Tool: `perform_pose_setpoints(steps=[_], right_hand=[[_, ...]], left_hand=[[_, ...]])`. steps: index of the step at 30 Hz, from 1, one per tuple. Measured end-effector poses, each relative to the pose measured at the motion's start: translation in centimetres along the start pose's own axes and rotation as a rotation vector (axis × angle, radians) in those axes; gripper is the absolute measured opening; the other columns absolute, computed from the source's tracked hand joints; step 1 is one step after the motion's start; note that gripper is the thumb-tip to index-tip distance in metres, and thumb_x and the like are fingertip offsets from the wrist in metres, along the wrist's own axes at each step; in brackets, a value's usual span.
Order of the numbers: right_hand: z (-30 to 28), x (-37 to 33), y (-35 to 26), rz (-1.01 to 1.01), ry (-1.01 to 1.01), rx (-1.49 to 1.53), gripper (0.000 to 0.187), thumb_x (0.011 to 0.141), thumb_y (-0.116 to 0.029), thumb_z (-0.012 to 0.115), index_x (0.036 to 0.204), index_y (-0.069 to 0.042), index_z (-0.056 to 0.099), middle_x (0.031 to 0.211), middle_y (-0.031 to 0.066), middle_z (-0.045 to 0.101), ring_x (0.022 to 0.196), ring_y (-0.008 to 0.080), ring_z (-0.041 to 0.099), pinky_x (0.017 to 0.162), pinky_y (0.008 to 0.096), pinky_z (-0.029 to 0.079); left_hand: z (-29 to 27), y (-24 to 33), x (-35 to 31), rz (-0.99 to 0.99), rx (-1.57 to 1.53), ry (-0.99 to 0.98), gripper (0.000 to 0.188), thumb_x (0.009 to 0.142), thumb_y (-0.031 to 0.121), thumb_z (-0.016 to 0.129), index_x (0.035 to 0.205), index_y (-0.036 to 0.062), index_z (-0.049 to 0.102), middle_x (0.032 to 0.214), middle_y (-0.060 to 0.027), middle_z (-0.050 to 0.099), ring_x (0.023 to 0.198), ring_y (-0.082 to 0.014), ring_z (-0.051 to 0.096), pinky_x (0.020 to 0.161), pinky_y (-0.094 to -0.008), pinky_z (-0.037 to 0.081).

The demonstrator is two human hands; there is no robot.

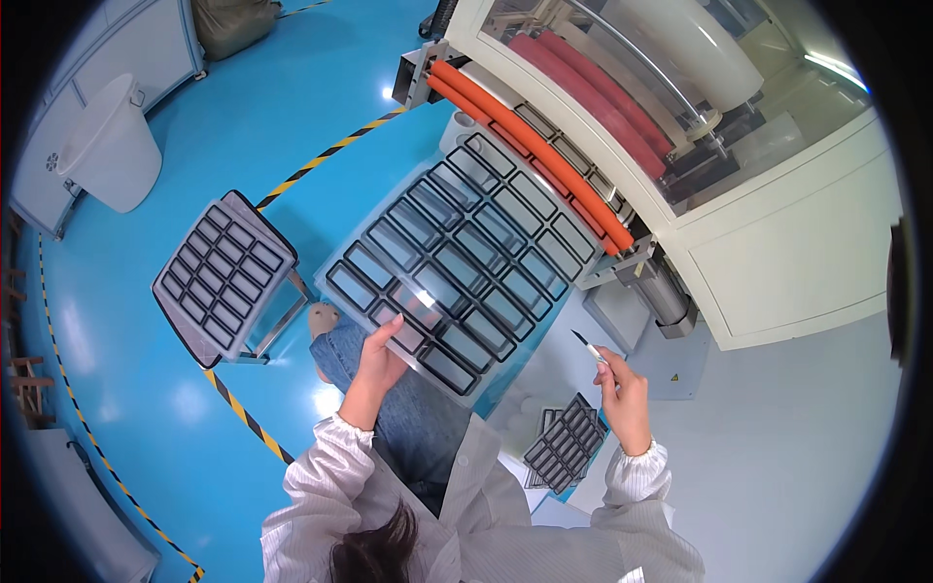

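Glossy blue floor (pixel 224 136) spreads left of the clear plastic sheet with black rectangular frames (pixel 465 260), whose far edge lies by a bright orange cylindrical roller (pixel 535 155). The left hand (pixel 381 361) grips the sheet's near edge; apart from its right edge, the right hand (pixel 624 394) pinches a slim white dark-tipped tool (pixel 589 347). A cream metal machine (pixel 777 262) bounds the far right; leftward, open floor separates sheet and metal-legged stool (pixel 280 319).

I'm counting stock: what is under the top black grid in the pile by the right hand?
Edges of at least one other grid jut out from under the top grid. It covers the rest, so their number cannot be told.
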State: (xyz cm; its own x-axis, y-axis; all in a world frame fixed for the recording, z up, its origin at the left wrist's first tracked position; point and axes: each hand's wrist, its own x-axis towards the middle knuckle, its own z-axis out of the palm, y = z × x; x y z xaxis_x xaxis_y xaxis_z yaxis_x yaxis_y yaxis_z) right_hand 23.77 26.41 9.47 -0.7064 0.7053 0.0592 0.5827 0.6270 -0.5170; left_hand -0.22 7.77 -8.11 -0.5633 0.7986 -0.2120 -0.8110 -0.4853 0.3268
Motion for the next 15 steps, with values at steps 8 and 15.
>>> perform_pose_setpoints(steps=[8, 15], right_hand=[[0.3, 0.2, -0.4, -0.031, 0.003, 0.005, 0.024, 0.094, -0.012, 0.051, 0.112, 0.000, 0.061, 0.071, 0.0123, 0.060, 0.060, 0.0149, 0.058, 0.056, 0.0270, 0.047], [0.8, 0.8, -1.9, -0.151, 0.003, -0.050, 0.022, 0.091, -0.007, 0.052, 0.111, -0.002, 0.061, 0.068, 0.0122, 0.059, 0.058, 0.0199, 0.059, 0.057, 0.0297, 0.047]], left_hand=[[-1.5, -0.3, 0.2, -0.012, 0.005, -0.002, 0.043, 0.089, 0.019, 0.055, 0.125, -0.0019, 0.046, 0.118, -0.0118, 0.057, 0.110, -0.0254, 0.055, 0.096, -0.0391, 0.042], [-2.2, -0.8, 0.3, -0.003, 0.002, -0.020, 0.046, 0.084, 0.014, 0.063, 0.126, 0.0026, 0.046, 0.117, -0.0093, 0.057, 0.108, -0.0238, 0.055, 0.093, -0.0388, 0.045]])
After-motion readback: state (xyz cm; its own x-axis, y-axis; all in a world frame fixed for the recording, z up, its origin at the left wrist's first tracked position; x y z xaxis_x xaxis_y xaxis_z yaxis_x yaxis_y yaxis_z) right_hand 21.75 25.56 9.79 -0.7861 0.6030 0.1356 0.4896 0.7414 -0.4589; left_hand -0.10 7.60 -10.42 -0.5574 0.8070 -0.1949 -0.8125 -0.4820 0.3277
